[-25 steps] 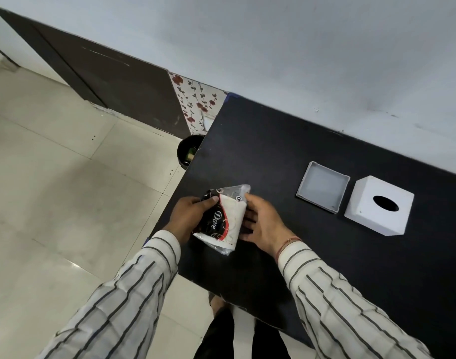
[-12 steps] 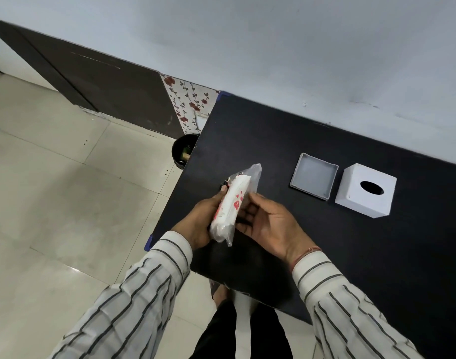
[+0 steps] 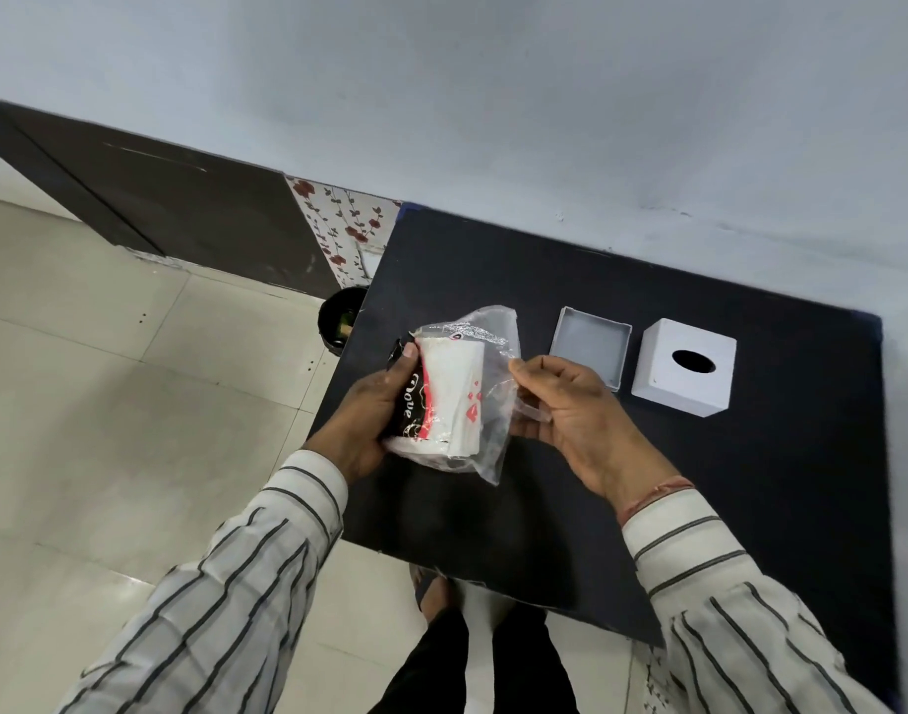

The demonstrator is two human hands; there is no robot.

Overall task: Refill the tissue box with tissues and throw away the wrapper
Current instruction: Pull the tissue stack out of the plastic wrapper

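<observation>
I hold a pack of white tissues (image 3: pixel 454 399) in a clear plastic wrapper (image 3: pixel 495 353) with black and red print, above the left part of the black table (image 3: pixel 750 481). My left hand (image 3: pixel 369 420) grips the pack's printed left side. My right hand (image 3: pixel 570 409) pinches the loose clear wrapper on the right, pulled away from the tissues. The white tissue box cover (image 3: pixel 686 373) with its oval hole facing up stands on the table to the right. Its grey base tray (image 3: pixel 591 342) lies open beside it.
A small dark bin (image 3: pixel 338 319) stands on the tiled floor by the table's far left corner. A wall runs behind the table. My feet show below the table's near edge.
The pack has turned so its printed face shows again. My right hand has shifted from the pack's side to pinching the loose wrapper and pulling it outward to the right.
</observation>
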